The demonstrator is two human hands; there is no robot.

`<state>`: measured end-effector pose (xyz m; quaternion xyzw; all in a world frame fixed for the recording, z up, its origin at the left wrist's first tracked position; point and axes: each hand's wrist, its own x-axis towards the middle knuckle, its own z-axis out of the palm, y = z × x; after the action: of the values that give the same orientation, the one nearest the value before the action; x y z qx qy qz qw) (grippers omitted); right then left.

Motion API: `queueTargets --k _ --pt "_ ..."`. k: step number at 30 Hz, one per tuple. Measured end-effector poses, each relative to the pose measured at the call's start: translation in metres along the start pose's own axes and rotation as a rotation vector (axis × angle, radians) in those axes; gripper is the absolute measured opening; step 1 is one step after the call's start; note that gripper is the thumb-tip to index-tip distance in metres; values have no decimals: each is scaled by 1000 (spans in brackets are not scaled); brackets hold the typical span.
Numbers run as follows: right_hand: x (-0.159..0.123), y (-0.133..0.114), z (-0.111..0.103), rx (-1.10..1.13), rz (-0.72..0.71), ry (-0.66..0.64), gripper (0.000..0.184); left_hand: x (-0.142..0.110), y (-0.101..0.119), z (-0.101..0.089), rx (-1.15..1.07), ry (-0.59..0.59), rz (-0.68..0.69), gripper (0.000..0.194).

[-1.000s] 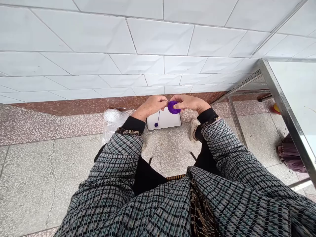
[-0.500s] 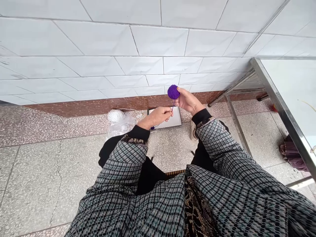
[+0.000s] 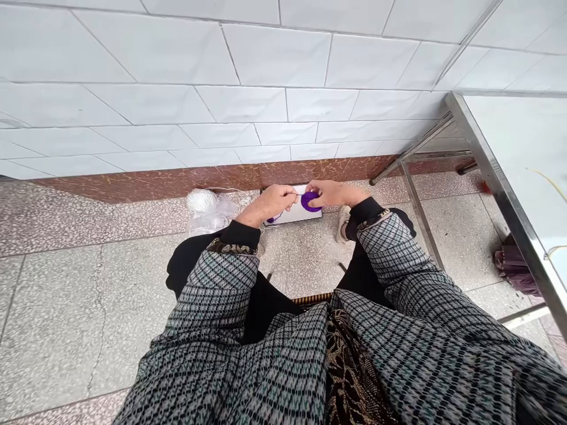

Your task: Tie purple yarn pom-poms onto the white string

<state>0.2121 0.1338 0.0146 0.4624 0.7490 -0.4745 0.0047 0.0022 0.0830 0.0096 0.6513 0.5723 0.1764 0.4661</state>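
A ball of purple yarn (image 3: 310, 202) is gripped in my right hand (image 3: 331, 193), thumb and fingers around its right side. Just left of it, my left hand (image 3: 275, 203) pinches the purple strand that runs from the ball. Below my left hand lies a small purple bit of yarn (image 3: 271, 220) at the left edge of a shallow white box (image 3: 295, 216) with a dark rim. Both hands are over this box, which they partly cover.
A white yarn ball (image 3: 201, 200) and a clear plastic bag (image 3: 212, 217) lie on the floor to the left. On the right stands a metal-framed table (image 3: 491, 171). Dark purple cloth (image 3: 516, 265) shows under it. A tiled wall (image 3: 274, 53) rises ahead.
My right hand has brought the purple ball lower and turned it, from above the box's far edge to over the box. My left hand has shifted slightly left, still pinching the strand.
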Motion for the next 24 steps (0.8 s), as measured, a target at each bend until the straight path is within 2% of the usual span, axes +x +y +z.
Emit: queueTargets --k 2,3,5,6,8,10,15,18,21,24 --pt "8 -2 4 62 61 150 27 1 0 2 -54 -9 20 17" --pt "12 -2 5 182 79 228 25 2 1 4 -81 -16 37 18" --pt "20 -3 6 540 115 293 17 3 2 5 -118 -36 68 18" --pt "23 -4 6 719 82 292 12 3 3 6 -126 -49 79 19" --pt "26 -3 5 976 -12 242 17 4 3 8 -118 -73 85 19" --pt "26 0 3 1077 -126 149 28 6 3 8 -92 -70 77 19" --pt "18 14 -1 947 -316 -123 44 10 0 6 -17 -28 34 18" --pt "11 17 -6 758 -369 -241 43 10 0 3 26 -24 24 23" --pt "4 12 -10 461 -289 -308 34 10 -1 1 54 1 25 25" --pt "2 5 -6 156 -79 -254 32 10 -3 -1 36 -14 25 23"
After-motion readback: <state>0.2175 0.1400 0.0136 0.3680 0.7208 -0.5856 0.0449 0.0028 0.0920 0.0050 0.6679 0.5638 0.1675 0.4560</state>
